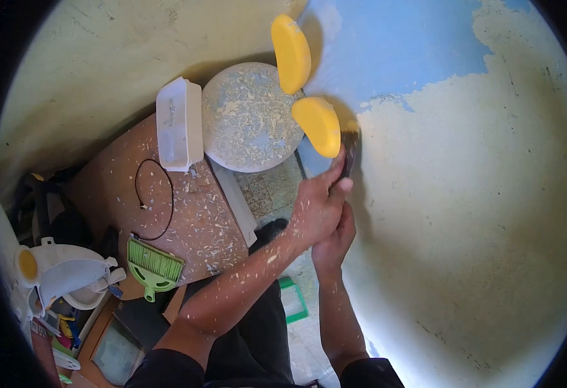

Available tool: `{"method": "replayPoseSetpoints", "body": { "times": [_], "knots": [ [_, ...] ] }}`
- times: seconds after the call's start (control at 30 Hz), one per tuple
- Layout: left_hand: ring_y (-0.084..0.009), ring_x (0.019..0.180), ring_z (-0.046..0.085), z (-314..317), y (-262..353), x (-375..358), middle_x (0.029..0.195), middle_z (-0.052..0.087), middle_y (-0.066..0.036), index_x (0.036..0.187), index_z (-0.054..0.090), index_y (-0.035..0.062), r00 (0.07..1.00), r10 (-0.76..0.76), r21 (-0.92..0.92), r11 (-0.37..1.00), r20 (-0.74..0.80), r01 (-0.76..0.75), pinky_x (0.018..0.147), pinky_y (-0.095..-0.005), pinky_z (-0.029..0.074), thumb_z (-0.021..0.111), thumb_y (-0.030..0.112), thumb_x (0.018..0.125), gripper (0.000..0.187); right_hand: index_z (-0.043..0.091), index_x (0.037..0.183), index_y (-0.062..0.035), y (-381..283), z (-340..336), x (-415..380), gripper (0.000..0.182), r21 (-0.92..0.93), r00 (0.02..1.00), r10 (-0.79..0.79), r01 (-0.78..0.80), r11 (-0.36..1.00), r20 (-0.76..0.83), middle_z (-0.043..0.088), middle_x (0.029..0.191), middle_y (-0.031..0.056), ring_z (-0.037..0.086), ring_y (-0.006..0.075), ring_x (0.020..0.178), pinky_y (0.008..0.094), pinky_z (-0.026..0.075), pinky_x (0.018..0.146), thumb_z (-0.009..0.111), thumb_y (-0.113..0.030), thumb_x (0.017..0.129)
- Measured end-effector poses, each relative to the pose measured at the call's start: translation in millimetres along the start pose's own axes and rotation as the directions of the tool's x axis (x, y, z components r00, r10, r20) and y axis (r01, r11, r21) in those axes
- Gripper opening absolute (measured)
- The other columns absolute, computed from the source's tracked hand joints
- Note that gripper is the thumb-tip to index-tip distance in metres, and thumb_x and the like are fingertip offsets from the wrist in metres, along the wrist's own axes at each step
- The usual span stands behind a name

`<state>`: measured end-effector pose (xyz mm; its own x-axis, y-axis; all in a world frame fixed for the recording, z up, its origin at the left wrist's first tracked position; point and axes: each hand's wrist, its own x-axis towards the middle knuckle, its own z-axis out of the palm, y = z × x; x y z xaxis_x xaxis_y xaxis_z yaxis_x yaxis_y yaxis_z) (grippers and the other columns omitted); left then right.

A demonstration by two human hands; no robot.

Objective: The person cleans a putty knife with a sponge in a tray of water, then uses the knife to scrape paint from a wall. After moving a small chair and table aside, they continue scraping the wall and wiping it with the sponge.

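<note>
Both hands were clasped around a scraper (350, 152) pressed against the wall (464, 213). The left hand (316, 210) lay on top, its fingers (332, 181) wrapped closed around the dark handle, one finger stretched up along it. The right hand (336, 239) sat just below and behind, its fingers curled shut on the lower end of the same handle, though the left hand covered most of that grip.

The scraper's long axis ran nearly straight away from the person, up the picture, with the working end pointing toward the boundary where cream paint met bare blue. Its blade touched the wall at that edge. The tip was blurred and partly hidden behind a yellow disc (317, 126), so the blade's shape could not be made out.

A second yellow disc (290, 45) showed higher up; what they belonged to could not be told. Left of the hands a round stool top (248, 116) was covered with paint flakes, and a clear plastic box (179, 123) touched its rim. On the flake-strewn brown bench (186, 220) lay a black cord (157, 200) and a green dustpan (153, 266). A white respirator (64, 271) lay at the far left, cut off by the dark edge of the lens.
</note>
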<state>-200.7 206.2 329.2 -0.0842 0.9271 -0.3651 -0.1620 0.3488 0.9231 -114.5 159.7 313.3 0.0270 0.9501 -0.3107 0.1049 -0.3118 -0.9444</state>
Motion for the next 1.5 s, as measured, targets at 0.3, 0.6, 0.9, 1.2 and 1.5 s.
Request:
{"method": "replayPoseSetpoints", "body": {
  "times": [0.3, 0.6, 0.9, 1.2, 1.5],
  "knots": [
    [-0.0417, 0.083, 0.059, 10.3, 5.8, -3.1, 0.09, 0.058, -0.026, 0.14, 0.03, 0.0185, 1.0, 0.005, 0.077, 0.997, -0.008, -0.004, 0.075, -0.0377, 0.047, 0.051, 0.007, 0.085, 0.059, 0.051, 0.107, 0.0036, 0.1, -4.9, -1.6, 0.036, -0.08, 0.991, -0.065, 0.056, 0.995, -0.117, 0.058, 0.1, 0.01, 0.055, 0.0159, 0.09, 0.0287, 0.044, 0.079, 0.053, -0.026, 0.086],
    [-0.0448, 0.09, 0.056, 12.5, 9.3, -3.0, 0.096, 0.056, -0.029, 0.139, 0.029, 0.0082, 0.989, 0.142, 0.131, 0.982, -0.036, -0.137, 0.078, -0.0424, 0.046, 0.05, 0.012, 0.087, 0.056, 0.05, 0.112, 0.0033, -17.7, -8.7, 10.2, 0.038, -0.029, 1.0, -0.02, 0.019, 0.999, -0.02, 0.058, 0.101, 0.0107, 0.055, 0.0154, 0.094, 0.0279, 0.043, 0.082, 0.052, -0.026, 0.088],
    [-0.0302, 0.113, 0.05, 17.0, 2.3, -13.6, 0.123, 0.05, -0.023, 0.138, 0.033, 0.0078, 0.995, 0.095, 0.138, 0.986, -0.003, -0.094, 0.091, -0.0325, 0.04, 0.05, 0.011, 0.088, 0.053, 0.051, 0.107, 0.0046, -22.4, -9.9, -8.7, 0.035, -0.064, 0.99, 0.056, -0.065, 0.996, -0.132, 0.059, 0.099, 0.0087, 0.055, 0.0152, 0.092, 0.0283, 0.043, 0.081, 0.052, -0.024, 0.087],
    [-0.0391, 0.113, 0.048, 24.4, -31.5, -41.8, 0.126, 0.045, -0.025, 0.14, 0.027, 0.008, 0.998, 0.031, 0.057, 0.998, 0.055, -0.034, 0.092, -0.0336, 0.041, 0.05, 0.012, 0.087, 0.057, 0.051, 0.109, 0.0021, 13.6, -26.0, -41.2, 0.031, -0.148, 0.997, -0.029, 0.018, 0.989, -0.076, 0.056, 0.098, 0.0054, 0.054, 0.01, 0.089, 0.0219, 0.043, 0.074, 0.045, -0.022, 0.09],
    [-0.036, 0.08, 0.062, 26.3, -35.4, -49.1, 0.122, 0.05, -0.025, 0.141, 0.025, 0.0116, 0.959, -0.198, -0.064, 0.975, 0.204, 0.215, 0.077, -0.0367, 0.049, 0.052, 0.008, 0.085, 0.063, 0.052, 0.108, -0.0022, 17.0, -59.3, -45.3, 0.037, 0.195, 0.916, 0.387, -0.4, 0.896, 0.102, 0.051, 0.065, -0.0013, 0.043, 0.0039, 0.045, 0.0187, 0.033, 0.038, 0.04, -0.034, 0.093]
  ]
}}
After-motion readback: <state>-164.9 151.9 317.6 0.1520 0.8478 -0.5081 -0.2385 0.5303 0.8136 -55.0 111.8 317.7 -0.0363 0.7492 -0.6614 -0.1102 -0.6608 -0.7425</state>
